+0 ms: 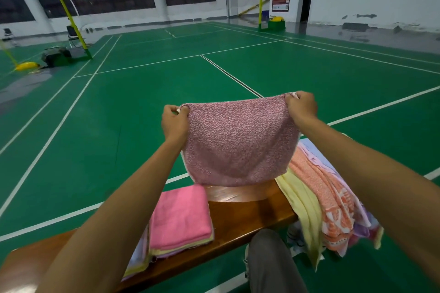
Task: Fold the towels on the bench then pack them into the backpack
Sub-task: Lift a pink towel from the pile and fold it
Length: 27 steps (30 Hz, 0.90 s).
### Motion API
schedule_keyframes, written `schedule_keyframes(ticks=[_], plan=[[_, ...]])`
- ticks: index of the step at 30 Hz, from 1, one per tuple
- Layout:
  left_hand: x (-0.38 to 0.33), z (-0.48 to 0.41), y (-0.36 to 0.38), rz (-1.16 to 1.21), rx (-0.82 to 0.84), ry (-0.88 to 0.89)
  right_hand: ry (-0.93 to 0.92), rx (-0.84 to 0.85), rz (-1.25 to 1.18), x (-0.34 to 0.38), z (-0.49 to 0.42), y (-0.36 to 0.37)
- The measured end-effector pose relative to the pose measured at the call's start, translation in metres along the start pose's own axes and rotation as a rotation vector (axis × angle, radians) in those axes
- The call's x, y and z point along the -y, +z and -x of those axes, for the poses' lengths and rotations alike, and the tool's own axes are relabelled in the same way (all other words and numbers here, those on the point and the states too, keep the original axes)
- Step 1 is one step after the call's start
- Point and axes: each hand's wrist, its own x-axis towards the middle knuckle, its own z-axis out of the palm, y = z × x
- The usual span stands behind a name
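Above bench [238, 207], both hands pinch mauve towel [238, 140] corners

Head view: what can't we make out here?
- Backpack: not identifiable; a dark bundle far left on the court is too small to tell.
- Folded stack: lower layers covered by the left forearm.
- Unfolded pile: far side behind the right forearm.
- Bench: partly behind the held mauve towel.

You hold a speckled mauve-pink terry towel [238, 140]; a solid bright pink folded towel [181, 219] tops the stack, beside pale yellow [302, 207] and orange-and-white patterned cloths [333, 207] on the glossy brown wooden tabletop [250, 211].
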Motion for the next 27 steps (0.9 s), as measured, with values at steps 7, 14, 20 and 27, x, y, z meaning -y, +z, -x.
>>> schedule_keyframes(ticks=[7, 14, 20, 27], plan=[[0.017, 0.002, 0.007, 0.0, 0.029, -0.063, 0.091, 0.013, 0.023, -0.009, -0.004, -0.003], [0.007, 0.002, 0.02, 0.11, 0.037, -0.094, 0.12, -0.015, -0.096, -0.011, -0.012, -0.006], [0.017, 0.017, 0.024, 0.056, 0.025, -0.052, 0.125, -0.03, -0.122, -0.021, -0.008, -0.013], [0.069, 0.076, 0.014, -0.478, 0.134, 0.09, 0.386, 0.194, 0.042, -0.082, 0.025, -0.023]])
